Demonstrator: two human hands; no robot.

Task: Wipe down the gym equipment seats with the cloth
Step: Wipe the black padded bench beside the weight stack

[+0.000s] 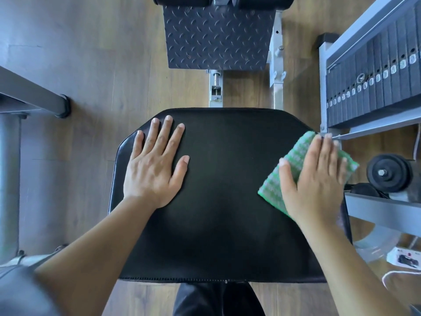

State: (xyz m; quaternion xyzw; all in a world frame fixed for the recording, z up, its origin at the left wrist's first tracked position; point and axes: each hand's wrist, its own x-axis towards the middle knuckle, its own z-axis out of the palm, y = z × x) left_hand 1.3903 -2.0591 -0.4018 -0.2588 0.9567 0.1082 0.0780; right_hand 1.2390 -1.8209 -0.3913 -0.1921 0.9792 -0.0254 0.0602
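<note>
Right hand (314,176) presses flat on the cloth (296,160) at the seat's (223,201) edge, left hand (155,160) spread flat; overshoot and cloth drops off.

Both bare forearms reach forward. The left hand (155,165) lies flat, palm down, fingers spread; the right hand (316,179) presses palm down, fingers straight and close together.
</note>
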